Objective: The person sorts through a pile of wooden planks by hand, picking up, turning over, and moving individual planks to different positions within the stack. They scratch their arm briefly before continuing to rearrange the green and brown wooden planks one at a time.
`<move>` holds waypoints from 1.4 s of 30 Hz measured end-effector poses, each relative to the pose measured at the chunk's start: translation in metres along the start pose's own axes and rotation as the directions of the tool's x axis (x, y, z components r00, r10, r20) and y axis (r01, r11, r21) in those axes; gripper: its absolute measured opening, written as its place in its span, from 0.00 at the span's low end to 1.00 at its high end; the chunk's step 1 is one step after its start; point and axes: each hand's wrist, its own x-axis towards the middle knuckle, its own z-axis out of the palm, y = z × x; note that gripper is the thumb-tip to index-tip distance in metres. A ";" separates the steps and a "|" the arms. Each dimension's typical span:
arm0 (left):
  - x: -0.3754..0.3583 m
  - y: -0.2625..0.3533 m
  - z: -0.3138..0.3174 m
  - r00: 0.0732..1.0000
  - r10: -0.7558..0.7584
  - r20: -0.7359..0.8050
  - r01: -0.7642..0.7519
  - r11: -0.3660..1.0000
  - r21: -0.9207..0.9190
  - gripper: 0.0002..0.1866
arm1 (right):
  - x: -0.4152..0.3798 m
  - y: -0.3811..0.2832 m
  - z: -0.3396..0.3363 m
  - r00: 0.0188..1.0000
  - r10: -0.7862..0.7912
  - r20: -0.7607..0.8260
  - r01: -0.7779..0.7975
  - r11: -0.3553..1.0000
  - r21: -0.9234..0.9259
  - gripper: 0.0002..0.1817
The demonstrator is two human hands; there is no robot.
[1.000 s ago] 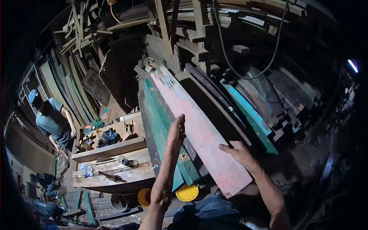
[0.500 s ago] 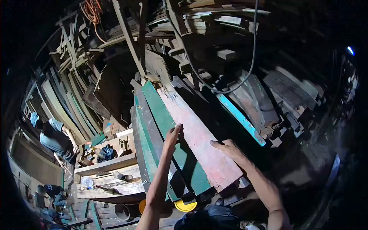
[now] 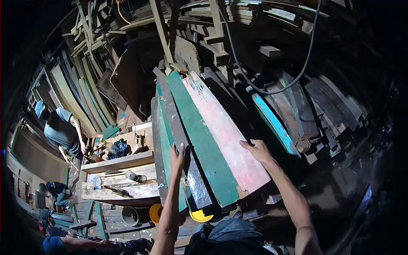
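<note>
My left hand (image 3: 177,160) is at the left edge of a dark grey board (image 3: 180,134), its thumb and fingers stretched apart. My right hand (image 3: 258,154) grips the right edge of a pink-painted board (image 3: 229,142), thumb on top and other fingers partly hidden beyond the edge. A wide green board (image 3: 204,136) lies between the dark and pink ones, all side by side and pointing away from me. A narrower light-green board (image 3: 165,121) runs left of the dark one.
A wooden bench (image 3: 119,163) with bottles and a black bag stands at left. Near it are a yellow lid (image 3: 200,216) and a dark bucket (image 3: 129,216). A co-worker (image 3: 63,129) stands beyond the bench; others crouch lower left. Timber piles (image 3: 297,114) and a hanging cable (image 3: 312,46) are at right.
My left hand has moved left, from the pink board's left edge to the dark board, and its fingers have straightened. My right hand stays at the pink board's right edge. The view has shifted.
</note>
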 end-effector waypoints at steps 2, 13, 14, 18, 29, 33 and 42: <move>-0.001 -0.004 0.000 1.000 -0.020 0.004 0.019 0.992 0.124 0.39 | 0.001 -0.023 -0.014 0.985 -0.029 0.169 0.000 0.986 0.166 0.45; -0.002 -0.012 0.009 0.987 0.155 -0.036 -0.135 0.935 0.327 0.37 | 0.002 -0.012 0.013 0.848 -0.446 -0.286 0.390 0.891 -0.233 0.23; -0.002 -0.011 0.008 0.987 0.157 -0.022 -0.141 0.934 0.327 0.37 | -0.002 -0.003 0.020 0.899 -0.391 -0.195 0.354 0.914 -0.200 0.25; 0.002 -0.021 -0.005 0.992 0.126 0.003 -0.124 0.972 0.201 0.32 | 0.006 0.001 0.018 0.959 -0.281 -0.038 0.279 0.959 -0.040 0.28; -0.042 -0.138 -0.059 0.973 -0.124 0.192 0.199 0.875 -0.441 0.39 | -0.048 0.056 -0.023 0.848 0.348 0.400 -0.494 0.792 0.359 0.51; -0.044 -0.092 -0.028 0.975 -0.130 0.180 0.213 0.777 -0.593 0.43 | -0.046 0.069 -0.013 0.886 0.277 0.373 -0.421 0.818 0.393 0.55; -0.040 -0.050 -0.009 0.958 -0.197 0.208 0.285 0.582 -0.762 0.42 | -0.055 0.054 -0.005 0.917 0.318 0.239 -0.389 0.844 0.369 0.46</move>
